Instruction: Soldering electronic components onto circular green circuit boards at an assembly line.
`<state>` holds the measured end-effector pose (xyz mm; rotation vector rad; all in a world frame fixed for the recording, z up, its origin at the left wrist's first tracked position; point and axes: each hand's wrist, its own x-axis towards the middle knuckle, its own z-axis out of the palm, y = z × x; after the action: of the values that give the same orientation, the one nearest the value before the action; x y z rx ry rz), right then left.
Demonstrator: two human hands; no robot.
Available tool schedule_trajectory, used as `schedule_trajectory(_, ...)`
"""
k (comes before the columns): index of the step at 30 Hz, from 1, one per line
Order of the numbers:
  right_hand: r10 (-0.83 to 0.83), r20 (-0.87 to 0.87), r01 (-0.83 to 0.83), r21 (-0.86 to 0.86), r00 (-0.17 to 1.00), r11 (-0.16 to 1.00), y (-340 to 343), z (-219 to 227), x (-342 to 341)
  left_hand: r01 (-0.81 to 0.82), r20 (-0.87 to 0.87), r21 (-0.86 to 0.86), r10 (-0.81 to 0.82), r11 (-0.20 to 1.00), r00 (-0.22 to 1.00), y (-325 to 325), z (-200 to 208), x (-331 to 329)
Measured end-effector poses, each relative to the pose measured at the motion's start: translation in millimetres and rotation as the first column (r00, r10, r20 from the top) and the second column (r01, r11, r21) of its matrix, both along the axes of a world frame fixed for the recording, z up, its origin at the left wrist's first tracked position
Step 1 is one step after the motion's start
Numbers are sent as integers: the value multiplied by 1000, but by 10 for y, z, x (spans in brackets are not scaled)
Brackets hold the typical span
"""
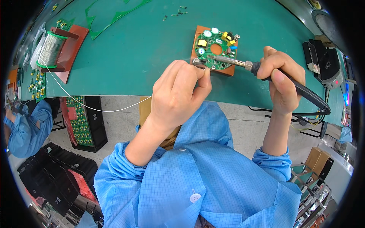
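A round green circuit board with a hole in its middle rests on a brown block on the green mat. My right hand is closed around the dark grip of a soldering iron; its metal tip reaches the near part of the board. Pinched between the fingers of my left hand is solder wire, its end held close to the board's near edge. The wire trails left in a loop to a spool. Whether tip and wire touch is too small to tell.
The spool sits on a reddish-brown stand. Green board offcuts and several tiny parts lie at the back. More small boards are at the left. A black soldering station stands right. Another person in blue sits far left.
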<state>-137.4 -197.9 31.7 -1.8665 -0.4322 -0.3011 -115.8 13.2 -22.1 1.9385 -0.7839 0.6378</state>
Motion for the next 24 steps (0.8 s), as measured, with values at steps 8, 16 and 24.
schedule_trajectory(8,5,2,-5,-11,1000,1000,-9,4,2,7,-6,-9,-7,1000,1000,0,-7,-6)
schedule_trajectory(16,18,3,-18,-11,1000,1000,-2,14,1,58,3,-74,-58,996,998,29,-16,-18)
schedule_trajectory(24,-3,26,4,-10,1000,1000,40,15,-14,68,37,-114,-64,991,997,46,-29,-18)
